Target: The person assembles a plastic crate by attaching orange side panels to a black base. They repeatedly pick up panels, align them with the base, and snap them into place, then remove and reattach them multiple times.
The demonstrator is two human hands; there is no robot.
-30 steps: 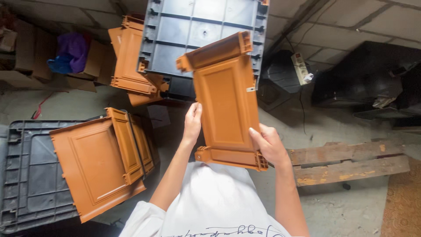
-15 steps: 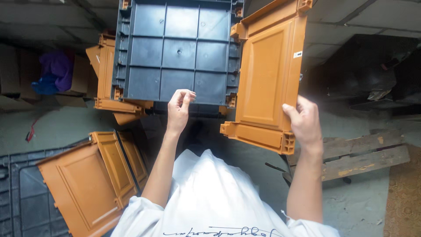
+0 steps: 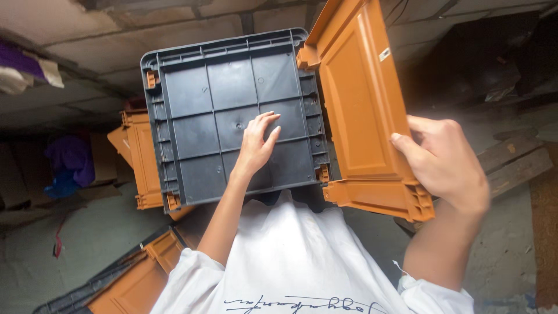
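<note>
Orange panel (image 3: 363, 110), a moulded plastic side piece with a raised frame, stands upright at the right edge of the grey ribbed base (image 3: 232, 116), its near left corner meeting the base's corner slot, seemingly so the two can be lined up. Right hand (image 3: 447, 163) is clamped on the panel's outer edge, thumb across the inner face, fingers wrapped behind, which keeps the piece vertical. Left hand (image 3: 258, 142) lies flat and spread on the middle of the base, gripping nothing, apparently pressing it steady against the person's lap. Base is turned ribs-up and tilted toward the camera. Count: one grey base in hand; one orange panel held; a stack of orange panels (image 3: 142, 163) behind the base at left, number unclear since the base hides most of them; another orange panel (image 3: 139, 279) lower left, lying on what may be a second dark tray, too cropped to confirm. Two wooden planks (image 3: 511, 163) lie on the floor at right.
</note>
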